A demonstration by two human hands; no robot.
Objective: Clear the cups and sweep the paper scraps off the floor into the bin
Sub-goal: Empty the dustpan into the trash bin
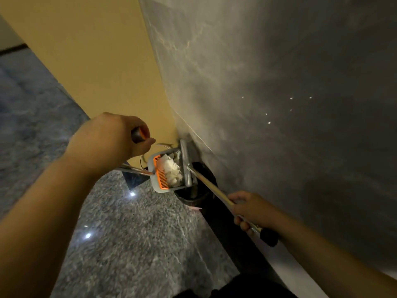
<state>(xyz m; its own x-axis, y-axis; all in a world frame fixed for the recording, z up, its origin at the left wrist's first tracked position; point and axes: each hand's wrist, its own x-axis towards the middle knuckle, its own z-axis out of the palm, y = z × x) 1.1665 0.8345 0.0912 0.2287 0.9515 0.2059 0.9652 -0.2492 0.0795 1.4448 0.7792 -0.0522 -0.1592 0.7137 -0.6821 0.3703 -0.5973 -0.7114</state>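
Observation:
My left hand grips the dark top of the dustpan's handle. The grey dustpan with orange comb teeth hangs tilted over the black bin by the wall. White paper scraps lie piled inside the pan. My right hand grips the broom's pale stick near its black end. The grey broom head lies against the pan's open edge, beside the scraps.
A grey marble wall rises on the right and a yellow panel stands behind the bin. Speckled grey floor spreads in front. A dark skirting strip runs along the wall's foot. No cups are in view.

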